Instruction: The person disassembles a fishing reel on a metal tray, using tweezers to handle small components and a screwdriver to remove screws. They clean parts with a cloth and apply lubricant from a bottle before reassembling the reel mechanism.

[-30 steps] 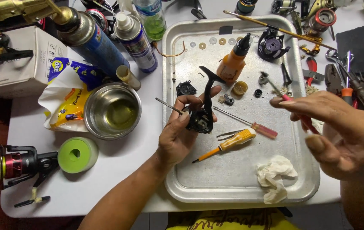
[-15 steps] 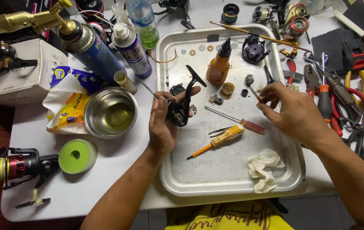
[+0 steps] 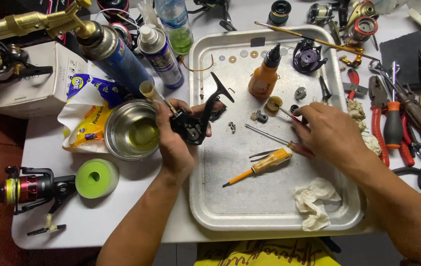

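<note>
Since half a second ago the right hand (image 3: 329,134) has dropped from mid-air onto the metal tray (image 3: 269,216), and the left hand (image 3: 176,143) has slid toward the tray's left rim. That left hand is clenched around a black reel body (image 3: 190,125), whose crank arm sticks up over the tray's left part (the body sits right above the rim). Fingers of the right hand pinch a thin red-handled tool (image 3: 289,114), its tip touching a small round part (image 3: 273,103) in the tray's upper middle. Just below that hand on the tray lie a red-handled screwdriver (image 3: 282,142) and a yellow-handled screwdriver (image 3: 264,163). An orange bottle (image 3: 264,76) stands near the tray's top. Left of the tray, just beside the left hand, sits a steel bowl (image 3: 134,130).
</note>
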